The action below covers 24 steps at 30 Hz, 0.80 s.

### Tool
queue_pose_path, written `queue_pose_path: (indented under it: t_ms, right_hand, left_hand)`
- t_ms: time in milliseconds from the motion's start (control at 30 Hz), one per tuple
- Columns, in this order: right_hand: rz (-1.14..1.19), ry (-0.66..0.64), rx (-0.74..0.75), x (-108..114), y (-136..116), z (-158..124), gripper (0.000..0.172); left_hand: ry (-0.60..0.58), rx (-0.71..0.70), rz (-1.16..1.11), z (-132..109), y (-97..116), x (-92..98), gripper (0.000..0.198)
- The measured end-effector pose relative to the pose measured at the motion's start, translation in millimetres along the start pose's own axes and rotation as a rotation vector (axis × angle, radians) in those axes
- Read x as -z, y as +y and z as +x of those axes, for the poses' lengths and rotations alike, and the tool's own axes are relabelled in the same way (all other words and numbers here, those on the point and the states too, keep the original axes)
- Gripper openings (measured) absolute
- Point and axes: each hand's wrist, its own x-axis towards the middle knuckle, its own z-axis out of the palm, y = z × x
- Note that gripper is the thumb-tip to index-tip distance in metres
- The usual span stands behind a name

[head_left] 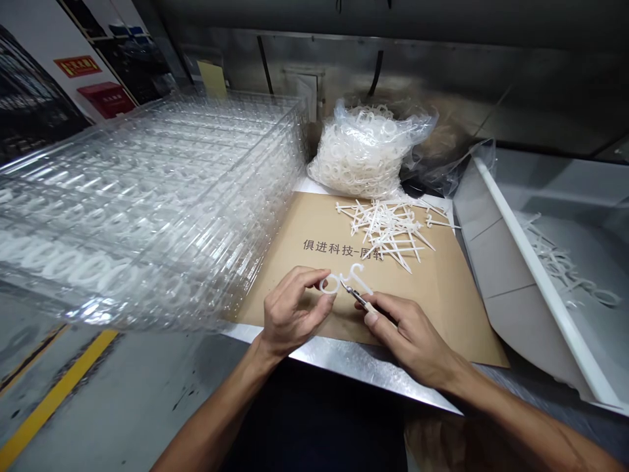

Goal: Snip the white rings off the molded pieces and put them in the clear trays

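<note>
My left hand [295, 305] pinches a translucent white plastic ring [329, 284] between thumb and fingertips. Joined to it, or right against it, is a hooked white plastic stem [360, 280] on the ring's right side. My right hand [413, 334] is closed around a slim hand tool with a silver metal tip [354, 295]; its exact kind is not clear. The tip touches or nearly touches the spot between ring and stem. Both hands are over a brown cardboard sheet [285, 262] with printed characters. Beyond them lies a pile of white plastic sprue sticks [388, 226].
Clear plastic trays [196, 183] filled with white rings are stacked high on the left. A clear bag of white rings [363, 151] stands at the back. On the right, a white bin [545, 288] has white plastic pieces [555, 259] inside. The metal table edge [354, 360] runs close below my hands.
</note>
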Motion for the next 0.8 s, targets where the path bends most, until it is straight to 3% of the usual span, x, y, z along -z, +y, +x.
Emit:
queue_pose_path:
  t_ms: [800]
  right_hand:
    - [-0.028,0.012,-0.016,-1.4,1.4,1.3,0.024]
  left_hand:
    - [-0.054,-0.054,0.003,-0.6,-0.8,2.0,0.036]
